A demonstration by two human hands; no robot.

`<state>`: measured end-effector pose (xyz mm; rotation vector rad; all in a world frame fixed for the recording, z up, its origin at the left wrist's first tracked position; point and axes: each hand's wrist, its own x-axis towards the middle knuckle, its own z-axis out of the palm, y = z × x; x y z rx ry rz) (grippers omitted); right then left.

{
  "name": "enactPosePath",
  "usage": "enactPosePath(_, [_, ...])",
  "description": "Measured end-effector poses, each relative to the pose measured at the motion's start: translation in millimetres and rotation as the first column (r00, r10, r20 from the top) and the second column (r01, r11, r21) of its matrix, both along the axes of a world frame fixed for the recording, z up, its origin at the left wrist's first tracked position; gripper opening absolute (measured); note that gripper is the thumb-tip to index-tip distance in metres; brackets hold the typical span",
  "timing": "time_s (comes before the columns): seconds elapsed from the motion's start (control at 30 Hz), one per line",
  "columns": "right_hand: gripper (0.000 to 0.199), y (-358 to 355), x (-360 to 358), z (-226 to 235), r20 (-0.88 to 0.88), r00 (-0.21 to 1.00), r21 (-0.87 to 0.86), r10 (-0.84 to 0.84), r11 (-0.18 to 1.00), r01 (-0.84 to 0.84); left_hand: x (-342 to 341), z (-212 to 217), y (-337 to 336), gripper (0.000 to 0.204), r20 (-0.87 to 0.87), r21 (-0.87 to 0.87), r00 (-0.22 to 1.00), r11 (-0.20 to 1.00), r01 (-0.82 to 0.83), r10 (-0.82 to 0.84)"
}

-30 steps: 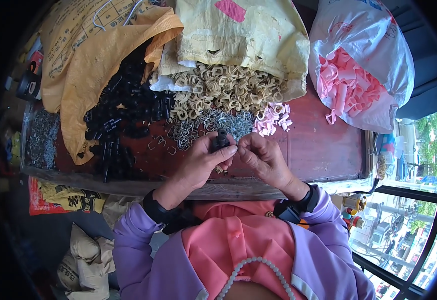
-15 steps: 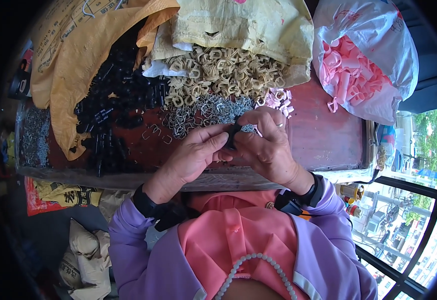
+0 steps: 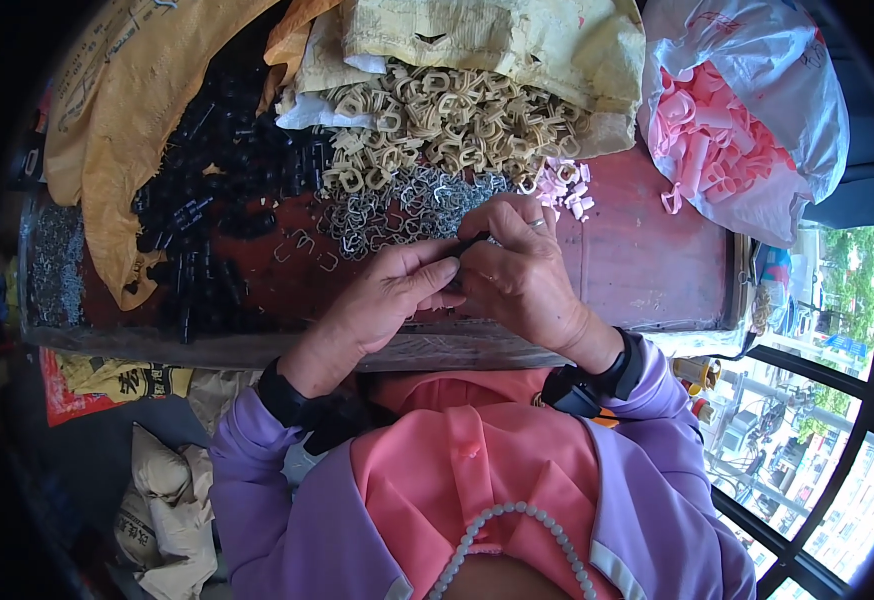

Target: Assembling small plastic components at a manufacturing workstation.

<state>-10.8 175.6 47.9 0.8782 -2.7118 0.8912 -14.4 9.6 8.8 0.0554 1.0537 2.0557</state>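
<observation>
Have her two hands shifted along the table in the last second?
Yes. Both hands, left hand and right hand, drifted right along the table, from below the metal clips toward the loose pink pieces.

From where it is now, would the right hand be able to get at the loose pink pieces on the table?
Probably yes. The right hand sits just below the pink pieces, with only bare red table between them. It is pinching a small black part together with the left hand, though.
</observation>
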Motion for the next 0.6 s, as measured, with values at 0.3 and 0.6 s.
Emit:
enactPosePath(0.3, [0.017, -1.8, -3.6, -19.5, 0.085, 0.994, -0.148, 0.065, 0.988, -0.052, -3.9, -11.6, -56.3, 0.024, 0.072, 0.008, 0.976, 0.978, -0.208, 0.207])
enactPosePath(0.6, [0.019, -51.6, -29.4, -63.9, -0.083, 0.976, 0.464, 0.203, 0.874, -0.142, 20.5, -22.5, -116.2, 0.026, 0.076, -0.047, 0.878, 0.882, -0.469, 0.472])
